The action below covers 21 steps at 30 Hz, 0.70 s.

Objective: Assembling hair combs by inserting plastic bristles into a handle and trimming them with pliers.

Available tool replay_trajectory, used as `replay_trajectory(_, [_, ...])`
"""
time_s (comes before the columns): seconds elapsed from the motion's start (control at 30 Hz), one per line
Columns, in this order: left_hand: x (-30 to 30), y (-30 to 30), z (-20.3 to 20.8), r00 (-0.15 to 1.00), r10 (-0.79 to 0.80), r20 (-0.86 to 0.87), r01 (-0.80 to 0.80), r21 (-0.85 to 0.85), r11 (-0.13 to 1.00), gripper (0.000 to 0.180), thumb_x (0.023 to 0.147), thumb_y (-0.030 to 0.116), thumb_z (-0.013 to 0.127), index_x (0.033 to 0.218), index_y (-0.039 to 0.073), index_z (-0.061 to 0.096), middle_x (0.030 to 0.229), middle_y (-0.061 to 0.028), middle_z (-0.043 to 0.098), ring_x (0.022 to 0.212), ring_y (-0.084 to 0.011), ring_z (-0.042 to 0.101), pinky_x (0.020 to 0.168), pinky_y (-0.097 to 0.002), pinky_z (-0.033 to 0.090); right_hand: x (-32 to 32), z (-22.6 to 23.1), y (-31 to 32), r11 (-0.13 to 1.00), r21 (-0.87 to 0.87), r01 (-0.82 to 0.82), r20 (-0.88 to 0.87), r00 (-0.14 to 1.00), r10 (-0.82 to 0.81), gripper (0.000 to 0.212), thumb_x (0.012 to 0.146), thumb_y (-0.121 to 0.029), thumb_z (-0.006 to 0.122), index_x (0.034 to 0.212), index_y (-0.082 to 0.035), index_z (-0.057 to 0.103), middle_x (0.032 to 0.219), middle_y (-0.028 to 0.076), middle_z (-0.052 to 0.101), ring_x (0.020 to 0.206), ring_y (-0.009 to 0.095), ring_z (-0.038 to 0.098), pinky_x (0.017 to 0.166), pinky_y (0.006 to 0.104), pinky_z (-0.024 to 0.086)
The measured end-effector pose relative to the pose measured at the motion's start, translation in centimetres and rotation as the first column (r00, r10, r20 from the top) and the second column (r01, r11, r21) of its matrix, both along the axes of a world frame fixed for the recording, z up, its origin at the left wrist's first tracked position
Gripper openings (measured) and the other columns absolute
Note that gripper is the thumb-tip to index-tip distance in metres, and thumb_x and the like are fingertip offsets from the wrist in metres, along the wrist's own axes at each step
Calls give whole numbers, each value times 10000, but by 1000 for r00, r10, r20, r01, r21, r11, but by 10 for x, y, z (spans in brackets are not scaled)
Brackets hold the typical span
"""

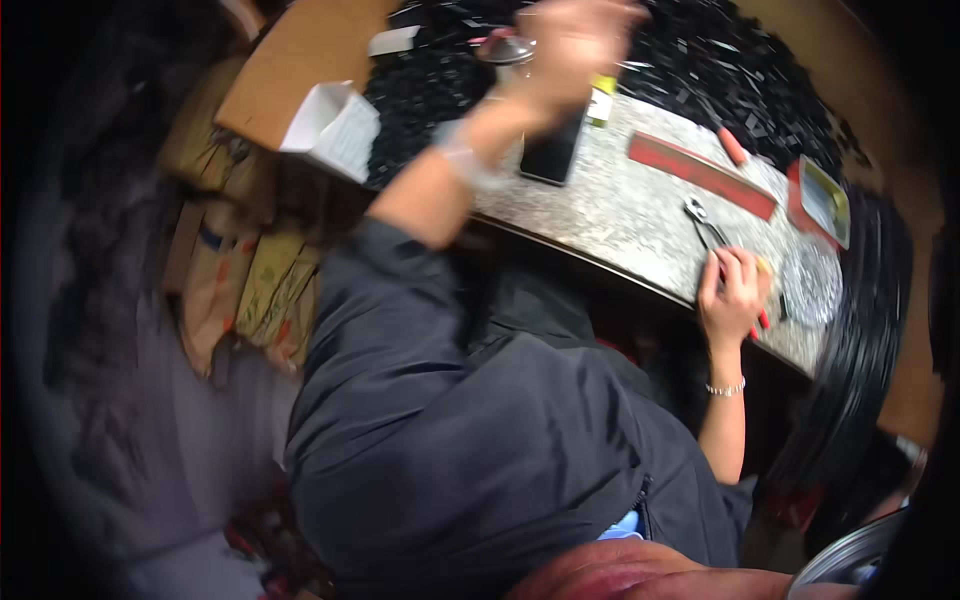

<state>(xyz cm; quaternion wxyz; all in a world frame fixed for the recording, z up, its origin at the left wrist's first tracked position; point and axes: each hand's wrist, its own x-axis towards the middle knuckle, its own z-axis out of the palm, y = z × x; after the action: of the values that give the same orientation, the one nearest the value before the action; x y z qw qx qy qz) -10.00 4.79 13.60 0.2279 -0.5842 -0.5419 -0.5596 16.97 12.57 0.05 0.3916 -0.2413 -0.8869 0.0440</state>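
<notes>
One view, head cam: two bare hands are showing over a speckled tabletop (610,225); I'm reading the frame as a clock, 12 at the top.
Right hand (735,290): sitting at 3 o'clock, fingers curling closed over the handles of some pliers (697,212).
Pliers: lying between 2 and 3 o'clock, head pointing toward 11, red handle ends poking out below the palm. Probably being held this low because the table is taking the weight.
Left hand (580,50): hanging between 12 and 1, up by a pile of black pieces (720,70). It's blurring badly, so I can't tell whether those fingers are opening or pinching something.
Phone (550,160): lying at 1 o'clock, dark side facing up, its top end hiding behind the left hand and wrist.
Red bar (700,175): lying at 2 o'clock, just past the pliers; I'm guessing it's sitting there for easy reach.
Red-sided tin (796,195): sitting between 2 and 3, probably corralling small bits, but the contents are looking too blurry to call.
Black strands (870,290): drooping at 3 o'clock past the table's end, likely hanging there because they're running too long to lie flat.
</notes>
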Motion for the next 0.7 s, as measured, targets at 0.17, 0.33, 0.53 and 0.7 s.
replay_trajectory(0.17, [-127,-179,1,603,763,-232,-788,-323,524,219,877,209,525,1048,120,627,925,-162,640,858,-299,630,727,-345,483,-11,3,-4,1000,-24,-17,18,1000,17,76,759,-128,643,815,-82,621,874,42,590,901,268,510,830,368,381])
replay_trajectory(0.33, [-199,-257,-43,309,703,-641,-927,-367,73,268,845,284,532,1006,95,634,906,-187,616,837,-380,579,703,-450,461,-1,-5,0,997,-69,15,-1,1000,-16,91,745,-130,655,820,-89,622,880,27,589,909,255,503,815,363,378])
replay_trajectory(0.53, [-177,-260,-24,273,725,-633,-944,-322,75,323,821,292,586,1053,70,624,988,-182,592,908,-345,560,782,-429,446,31,20,1,999,-29,-19,-96,995,16,129,714,-102,675,825,-75,615,902,48,581,897,262,505,811,355,392])
replay_trajectory(0.7, [-82,-192,4,538,633,-557,-827,-201,525,245,859,218,580,1046,64,620,957,-126,590,889,-309,552,729,-385,461,119,54,68,844,136,518,165,828,-535,183,728,-178,672,877,-79,632,882,83,596,872,256,523,774,364,428])
